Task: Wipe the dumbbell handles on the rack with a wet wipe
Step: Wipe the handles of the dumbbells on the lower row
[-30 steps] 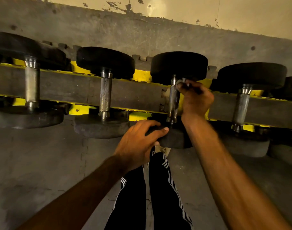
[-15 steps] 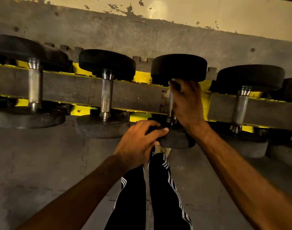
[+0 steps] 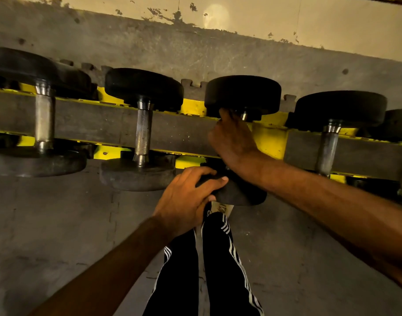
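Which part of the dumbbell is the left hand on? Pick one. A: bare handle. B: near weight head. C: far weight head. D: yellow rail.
B: the left hand grips the near weight head, while the right hand wraps the handle.

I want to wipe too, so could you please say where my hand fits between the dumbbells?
Free: between the leftmost handle and the second handle, and between that and the right hand. Crowded: the third dumbbell, its handle under the right hand, its near head under the left hand.
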The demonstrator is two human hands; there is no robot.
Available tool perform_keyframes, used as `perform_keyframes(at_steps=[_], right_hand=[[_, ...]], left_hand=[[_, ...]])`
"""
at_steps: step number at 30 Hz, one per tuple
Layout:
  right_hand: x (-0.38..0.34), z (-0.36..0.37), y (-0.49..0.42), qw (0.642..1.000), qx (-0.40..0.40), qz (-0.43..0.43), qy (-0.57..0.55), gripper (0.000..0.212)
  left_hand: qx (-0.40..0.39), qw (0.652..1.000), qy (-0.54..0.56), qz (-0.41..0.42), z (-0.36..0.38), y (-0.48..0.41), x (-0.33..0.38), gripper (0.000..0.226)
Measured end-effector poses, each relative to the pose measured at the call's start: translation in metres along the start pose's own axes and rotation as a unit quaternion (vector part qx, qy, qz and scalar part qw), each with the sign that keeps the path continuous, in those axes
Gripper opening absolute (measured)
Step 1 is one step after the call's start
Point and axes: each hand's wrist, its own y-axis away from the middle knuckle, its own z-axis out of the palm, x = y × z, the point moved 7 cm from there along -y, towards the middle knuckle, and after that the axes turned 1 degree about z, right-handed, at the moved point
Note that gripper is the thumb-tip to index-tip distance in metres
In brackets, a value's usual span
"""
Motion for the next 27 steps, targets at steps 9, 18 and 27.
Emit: perform_keyframes(at_steps=[9,18,27], right_hand=[[0.0,-0.017,0.016,0.989,-0.03,-0.139,-0.027,0.028],[0.015,-0.006,0.051,0.979,0.062,-0.145,-0.132,0.024],[0.01,-0.036,0.023,0.992,0.018,-0.018,-0.123,0.033]], left_hand=[[0.019,0.999,0.01,-0.029,-0.003,0.005,0.002,0.042],[0.026,0.999,0.01,-0.024,0.001,0.007,-0.001,0.043],[0.03,0.999,0.001,-0.017,-0.003,0.005,0.001,0.043]])
